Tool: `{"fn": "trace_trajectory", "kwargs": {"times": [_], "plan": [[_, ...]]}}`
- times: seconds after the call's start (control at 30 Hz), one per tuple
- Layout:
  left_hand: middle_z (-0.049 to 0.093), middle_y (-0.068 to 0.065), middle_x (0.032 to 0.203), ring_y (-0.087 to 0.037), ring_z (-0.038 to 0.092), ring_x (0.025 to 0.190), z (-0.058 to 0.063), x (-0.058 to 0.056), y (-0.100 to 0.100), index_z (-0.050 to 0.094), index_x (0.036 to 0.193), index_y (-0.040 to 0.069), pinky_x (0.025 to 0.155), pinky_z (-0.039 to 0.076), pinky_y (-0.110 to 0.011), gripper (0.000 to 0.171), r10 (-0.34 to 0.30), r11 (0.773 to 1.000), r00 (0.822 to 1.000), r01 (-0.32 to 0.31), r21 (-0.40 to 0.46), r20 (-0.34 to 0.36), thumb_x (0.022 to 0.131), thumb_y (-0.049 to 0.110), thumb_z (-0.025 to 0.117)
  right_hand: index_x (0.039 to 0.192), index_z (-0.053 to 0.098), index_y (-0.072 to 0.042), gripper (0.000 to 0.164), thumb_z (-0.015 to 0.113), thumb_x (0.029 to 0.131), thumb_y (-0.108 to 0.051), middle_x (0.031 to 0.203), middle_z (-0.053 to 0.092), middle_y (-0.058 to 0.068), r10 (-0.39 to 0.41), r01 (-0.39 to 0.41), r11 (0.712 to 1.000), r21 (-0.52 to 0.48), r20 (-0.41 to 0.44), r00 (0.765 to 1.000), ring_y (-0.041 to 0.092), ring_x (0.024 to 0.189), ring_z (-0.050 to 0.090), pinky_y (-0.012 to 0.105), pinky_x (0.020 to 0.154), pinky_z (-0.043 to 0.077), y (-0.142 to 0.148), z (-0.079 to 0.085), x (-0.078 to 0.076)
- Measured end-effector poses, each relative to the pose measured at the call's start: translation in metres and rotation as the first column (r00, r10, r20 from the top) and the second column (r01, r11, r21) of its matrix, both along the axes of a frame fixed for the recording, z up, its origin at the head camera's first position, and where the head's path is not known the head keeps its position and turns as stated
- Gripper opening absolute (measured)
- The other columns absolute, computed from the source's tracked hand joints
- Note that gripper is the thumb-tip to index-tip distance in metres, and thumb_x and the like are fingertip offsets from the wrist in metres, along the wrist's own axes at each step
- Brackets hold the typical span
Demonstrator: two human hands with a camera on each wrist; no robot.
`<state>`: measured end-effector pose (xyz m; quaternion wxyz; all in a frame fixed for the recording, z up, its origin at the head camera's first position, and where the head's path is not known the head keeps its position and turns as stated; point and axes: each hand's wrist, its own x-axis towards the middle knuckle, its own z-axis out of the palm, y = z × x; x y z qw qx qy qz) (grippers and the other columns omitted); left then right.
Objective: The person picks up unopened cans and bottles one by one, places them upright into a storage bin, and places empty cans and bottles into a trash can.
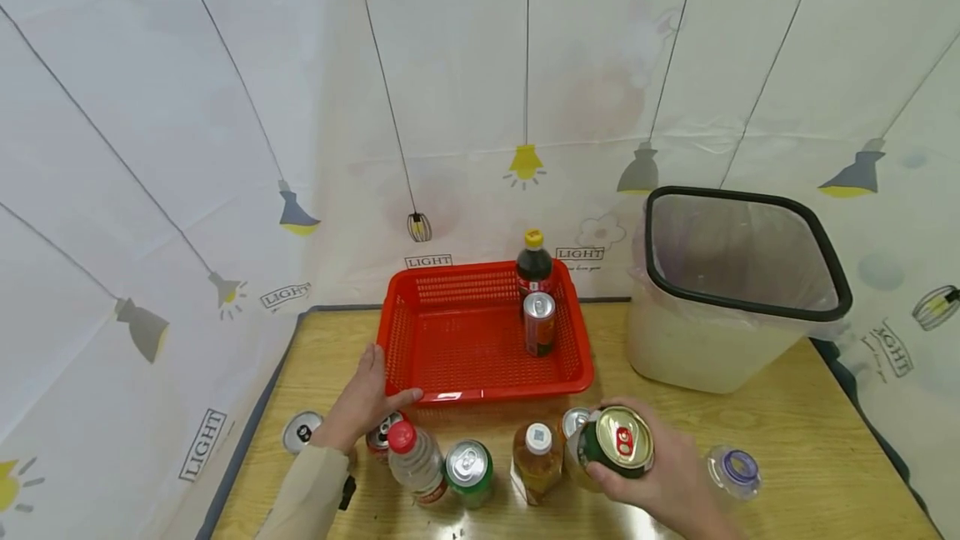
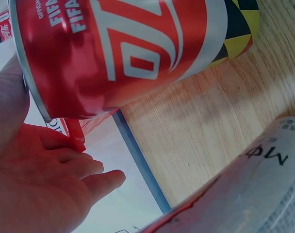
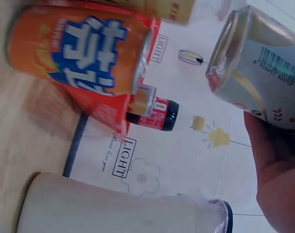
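My right hand [image 1: 671,469] grips a can [image 1: 624,440] with a gold lid and a red pull tab, lifted in front of the red basket. In the right wrist view, the barcode side of this can [image 3: 271,65] shows above the fingers. My left hand [image 1: 363,398] rests with straight fingers on the front left corner of the basket [image 1: 480,396]. Beside that hand, a red Coca-Cola can [image 2: 138,53] looms large in the left wrist view. Inside the basket, a cola bottle with a yellow cap [image 1: 534,261] and a slim can [image 1: 539,325] stand at the right.
Along the front stand a red-capped clear bottle [image 1: 416,465], a green can [image 1: 469,473], a white-capped tea bottle [image 1: 537,465] and an orange can [image 3: 79,51]. A pale can [image 1: 302,432] is at left, a purple-capped bottle [image 1: 735,473] at right. A lined bin [image 1: 697,348] stands back right.
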<state>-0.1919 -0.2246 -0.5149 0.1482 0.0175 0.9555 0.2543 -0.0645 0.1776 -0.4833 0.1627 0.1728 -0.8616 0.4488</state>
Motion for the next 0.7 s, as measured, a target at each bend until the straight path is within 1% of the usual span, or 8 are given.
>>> {"fn": "trace_trajectory", "kwargs": {"times": [0.07,0.23,0.3,0.37,0.47,0.6,0.7], "plan": [[0.001,-0.031,0.168,-0.05,0.012,0.154,0.0,-0.001,0.0,-0.002,0.161,-0.008,0.12,0.025,-0.061,0.123,0.003,1.0,1.0,-0.003,0.003,-0.001,0.09,0.057,0.075,0.124,0.064,-0.018,0.065,0.096,0.067,-0.022,0.103,0.074,-0.011,-0.049,0.049,0.999,-0.008,-0.011,0.999,0.004,0.089,0.069,0.021,0.073,0.057,-0.002,0.004,-0.006],[0.001,-0.031,0.168,-0.05,0.012,0.154,0.0,-0.001,0.001,-0.002,0.161,-0.008,0.12,0.025,-0.061,0.122,0.011,1.0,1.0,-0.011,0.002,0.003,0.091,0.054,0.076,0.12,0.066,-0.008,0.063,0.096,0.065,-0.018,0.096,0.076,-0.002,-0.127,0.124,0.991,-0.042,-0.097,0.987,0.006,0.084,0.069,0.013,0.072,0.052,-0.006,0.009,-0.029],[0.001,-0.031,0.168,-0.05,0.012,0.154,0.0,-0.002,0.001,-0.003,0.162,-0.007,0.12,0.025,-0.061,0.122,0.012,1.0,1.0,-0.012,0.0,0.004,0.091,0.054,0.076,0.12,0.066,-0.006,0.062,0.095,0.066,-0.017,0.097,0.076,0.001,-0.157,0.152,0.987,-0.054,-0.108,0.982,0.006,0.083,0.068,0.011,0.071,0.051,-0.008,0.012,-0.038],[0.001,-0.031,0.169,-0.05,0.013,0.154,0.0,-0.002,0.0,-0.003,0.162,-0.006,0.119,0.026,-0.062,0.124,0.015,1.0,1.0,-0.015,-0.001,0.006,0.09,0.056,0.076,0.12,0.066,-0.004,0.06,0.094,0.068,-0.016,0.098,0.075,0.003,-0.173,0.167,0.983,-0.072,-0.096,0.98,0.008,0.084,0.068,0.012,0.071,0.052,-0.01,0.015,-0.048],[0.001,-0.03,0.169,-0.049,0.014,0.154,0.0,-0.001,0.0,-0.003,0.162,-0.005,0.119,0.027,-0.061,0.124,0.016,1.0,1.0,-0.016,0.004,0.008,0.089,0.056,0.076,0.123,0.064,-0.002,0.061,0.093,0.072,-0.017,0.102,0.074,0.007,-0.192,0.188,0.979,-0.076,-0.052,0.98,0.013,0.085,0.069,0.018,0.071,0.055,-0.015,0.017,-0.063],[0.0,-0.03,0.169,-0.049,0.012,0.154,0.0,-0.001,0.0,-0.003,0.162,-0.006,0.12,0.026,-0.061,0.123,0.016,1.0,1.0,-0.016,0.003,0.008,0.09,0.055,0.076,0.127,0.062,-0.002,0.063,0.093,0.076,-0.022,0.105,0.073,0.01,-0.193,0.194,0.979,-0.063,0.012,0.981,0.02,0.088,0.07,0.032,0.073,0.059,-0.021,0.016,-0.081],[-0.001,-0.029,0.169,-0.048,0.01,0.155,0.0,-0.001,0.0,-0.004,0.162,-0.006,0.121,0.024,-0.06,0.121,0.014,1.0,1.0,-0.014,0.0,0.008,0.091,0.053,0.076,0.129,0.061,-0.003,0.065,0.093,0.077,-0.026,0.105,0.073,0.01,-0.194,0.196,0.98,-0.045,0.039,0.98,0.022,0.088,0.071,0.039,0.073,0.059,-0.024,0.013,-0.093]]}}
